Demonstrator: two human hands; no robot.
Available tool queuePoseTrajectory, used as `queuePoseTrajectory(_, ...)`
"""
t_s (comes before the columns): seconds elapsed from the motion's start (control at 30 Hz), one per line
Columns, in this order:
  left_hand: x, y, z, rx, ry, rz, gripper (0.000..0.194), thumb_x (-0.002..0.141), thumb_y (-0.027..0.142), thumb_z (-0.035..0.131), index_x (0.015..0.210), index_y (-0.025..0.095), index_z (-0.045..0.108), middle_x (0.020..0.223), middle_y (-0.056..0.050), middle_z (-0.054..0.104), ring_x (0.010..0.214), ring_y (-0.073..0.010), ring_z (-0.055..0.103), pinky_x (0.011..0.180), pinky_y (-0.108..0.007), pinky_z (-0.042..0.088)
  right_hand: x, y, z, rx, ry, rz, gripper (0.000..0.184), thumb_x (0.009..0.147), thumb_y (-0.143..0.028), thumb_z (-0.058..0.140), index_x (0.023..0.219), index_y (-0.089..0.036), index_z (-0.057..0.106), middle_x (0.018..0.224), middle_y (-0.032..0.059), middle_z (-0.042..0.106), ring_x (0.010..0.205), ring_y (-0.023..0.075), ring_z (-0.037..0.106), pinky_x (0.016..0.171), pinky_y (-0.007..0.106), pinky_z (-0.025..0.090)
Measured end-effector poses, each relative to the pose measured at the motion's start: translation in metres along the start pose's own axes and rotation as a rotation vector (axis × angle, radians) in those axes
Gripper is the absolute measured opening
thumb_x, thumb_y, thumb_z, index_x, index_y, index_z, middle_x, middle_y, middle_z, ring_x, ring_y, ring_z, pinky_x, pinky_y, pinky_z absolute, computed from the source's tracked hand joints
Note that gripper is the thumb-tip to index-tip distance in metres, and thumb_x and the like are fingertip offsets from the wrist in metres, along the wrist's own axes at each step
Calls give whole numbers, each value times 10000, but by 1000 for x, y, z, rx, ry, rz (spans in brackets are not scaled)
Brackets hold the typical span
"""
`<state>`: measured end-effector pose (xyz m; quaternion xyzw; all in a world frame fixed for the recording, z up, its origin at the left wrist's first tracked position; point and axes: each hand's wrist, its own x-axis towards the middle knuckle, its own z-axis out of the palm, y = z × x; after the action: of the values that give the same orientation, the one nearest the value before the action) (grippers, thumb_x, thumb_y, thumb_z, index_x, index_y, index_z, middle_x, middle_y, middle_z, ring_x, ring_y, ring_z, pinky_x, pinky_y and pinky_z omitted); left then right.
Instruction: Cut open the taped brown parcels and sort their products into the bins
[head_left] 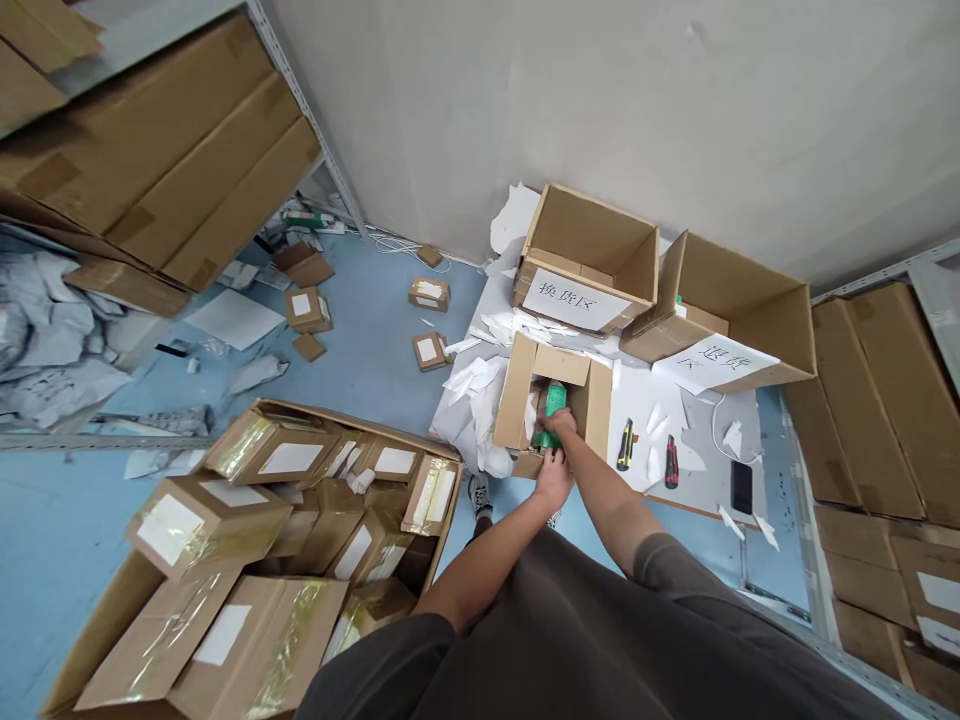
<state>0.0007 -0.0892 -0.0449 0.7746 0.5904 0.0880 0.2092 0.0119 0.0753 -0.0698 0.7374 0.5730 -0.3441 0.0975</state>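
Observation:
An open cardboard box [516, 400] stands with its flaps spread at the near edge of the table. Inside it lies a green package [556, 397], long and narrow. My right hand [559, 422] reaches into the box, closed around the lower part of the package. Just below, at the box's near edge, my left hand [553, 480] is closed on the cardboard; its fingertips are partly hidden. To the right lie a yellow-and-black utility knife [625, 445] and a red-and-black utility knife [671, 462].
Two large open cartons with handwritten signs, a left carton [585, 235] and a right carton [772, 300], stand behind. A smartphone [742, 487] and torn paper [472, 390] lie on the table. At lower left is a big carton [442, 540] of taped parcels; small boxes [429, 293] sit on the floor.

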Motion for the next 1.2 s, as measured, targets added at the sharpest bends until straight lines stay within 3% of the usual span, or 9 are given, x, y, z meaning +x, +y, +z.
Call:
queuePoseTrajectory(0.1,1,-6,5,-2,-38,9,477,995,123,514,1435,165,694,1345,-204,696,1268,-360,595,1170,-619,421,-7,-2,-15,74,13,91,788,717,-432,909,1327,-43,597,1255,277,722,1188,355,712,908,370,592)
queuePoseTrajectory(0.2,-1,-17,6,6,-36,30,433,1003,156,529,1386,208,722,1416,-194,647,1278,-351,576,1157,-600,405,-19,-6,-32,447,-31,112,584,776,-426,873,1204,-97,649,1129,179,768,1069,289,734,802,307,599)
queuePoseTrajectory(0.4,-25,-49,-1,-149,93,288,464,962,206,641,1425,225,680,1505,-150,618,1466,-293,499,1236,-516,379,-49,-13,-63,859,-166,82,332,898,-426,769,1074,-167,661,817,52,771,688,187,712,622,280,609)
queuePoseTrajectory(0.5,-29,-52,-6,-283,206,141,341,997,226,592,1303,191,738,1430,-155,678,1455,-289,538,1210,-503,442,-68,-15,-73,1073,-297,93,278,926,-420,736,1001,-165,656,724,59,755,605,190,693,622,308,630)
queuePoseTrajectory(0.6,-23,-48,-14,-466,321,-161,361,979,287,628,1307,159,708,1318,-178,729,1319,-312,652,1118,-515,535,-94,-12,-75,1342,-426,122,240,936,-387,719,1014,-172,647,729,59,765,625,203,721,673,345,653)
queuePoseTrajectory(0.73,-16,-43,-36,-801,458,-345,536,898,348,726,1386,156,618,1217,-153,761,1186,-313,723,1030,-507,587,-130,-2,-77,1499,-434,117,240,927,-355,715,1091,-196,642,786,49,792,744,240,783,739,392,673)
queuePoseTrajectory(0.93,-8,-25,-93,-1165,506,-146,980,797,441,835,1608,211,336,1541,-174,584,1432,-293,583,1191,-473,490,-169,12,-102,1736,-328,14,266,903,-295,706,1148,-198,674,903,58,819,898,270,806,813,386,684)
queuePoseTrajectory(1.03,15,-7,-119,-1265,531,-90,957,755,464,884,1555,215,422,1483,-163,635,1435,-292,576,1218,-488,466,-178,19,-118,1848,-316,0,282,923,-325,698,1175,-202,689,936,51,822,951,262,803,823,362,684)
queuePoseTrajectory(1.2,61,18,-138,-1331,501,-78,852,685,527,926,1390,178,599,1221,-127,774,1135,-278,746,1064,-510,588,-175,39,-145,2010,-379,-71,310,970,-388,700,1239,-233,682,988,37,821,1009,214,795,871,306,667)
